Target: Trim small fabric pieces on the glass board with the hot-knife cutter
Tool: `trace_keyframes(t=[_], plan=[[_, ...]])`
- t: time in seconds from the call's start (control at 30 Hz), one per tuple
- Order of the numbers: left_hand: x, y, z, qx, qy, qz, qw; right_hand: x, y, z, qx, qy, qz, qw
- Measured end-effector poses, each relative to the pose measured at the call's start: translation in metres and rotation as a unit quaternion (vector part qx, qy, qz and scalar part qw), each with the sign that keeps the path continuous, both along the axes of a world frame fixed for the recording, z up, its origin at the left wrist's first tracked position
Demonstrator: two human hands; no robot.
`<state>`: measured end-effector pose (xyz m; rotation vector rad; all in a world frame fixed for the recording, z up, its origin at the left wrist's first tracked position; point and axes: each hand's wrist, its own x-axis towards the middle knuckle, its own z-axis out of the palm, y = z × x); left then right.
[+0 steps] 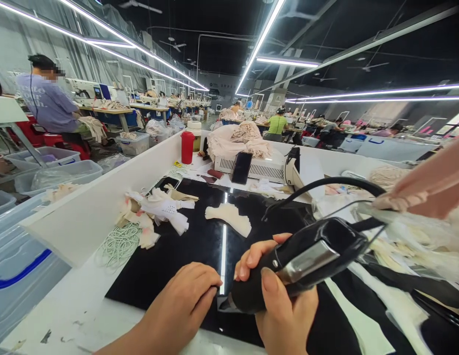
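Note:
My right hand [279,301] is wrapped round a black corded hand tool [307,259] with a metal band, its tip pointing down-left at the glossy black work surface [170,266]. A black cable [325,183] arcs from the tool to the right. My left hand [185,303] rests on the black surface just left of the tool's tip, fingers curled and pinched together; what they hold, if anything, is hidden. A cream fabric piece [229,217] lies on the surface beyond both hands.
A heap of white and cream scraps [155,209] and a coil of pale cord [120,244] lie left. A red cup [187,147], a phone [242,167] and a white box with fabric [251,165] stand behind. Pink cloth [429,190] hangs right. Other workers sit at tables beyond.

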<state>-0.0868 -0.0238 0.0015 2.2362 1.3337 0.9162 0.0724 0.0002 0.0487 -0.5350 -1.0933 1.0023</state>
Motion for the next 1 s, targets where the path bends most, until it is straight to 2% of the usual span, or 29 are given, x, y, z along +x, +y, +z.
trace_keyframes(t=[0.17,0.33,0.43,0.53,0.67,0.8,1.0], plan=[[-0.001,-0.001,-0.006,0.041,0.018,-0.023,0.999,0.009,0.003,0.007,0.005,-0.011,0.000,1.000],[-0.006,-0.002,-0.004,0.080,0.051,-0.075,0.993,0.034,0.013,0.019,0.012,-0.014,-0.068,0.997],[-0.008,0.005,0.009,0.053,0.071,-0.103,0.991,0.043,0.017,0.022,-0.012,-0.002,-0.111,0.994],[-0.005,0.023,0.024,0.030,0.065,-0.150,0.986,0.046,0.021,0.020,-0.025,0.004,-0.132,0.991],[0.003,0.047,0.037,0.001,0.042,-0.228,0.973,0.043,0.025,0.014,-0.008,-0.011,-0.113,0.994],[0.006,0.059,0.037,-0.066,0.044,-0.257,0.963,0.040,0.026,0.011,0.012,-0.016,-0.094,0.995],[0.001,0.066,0.026,-0.129,0.073,-0.280,0.949,0.039,0.028,0.008,0.009,-0.020,-0.091,0.996]])
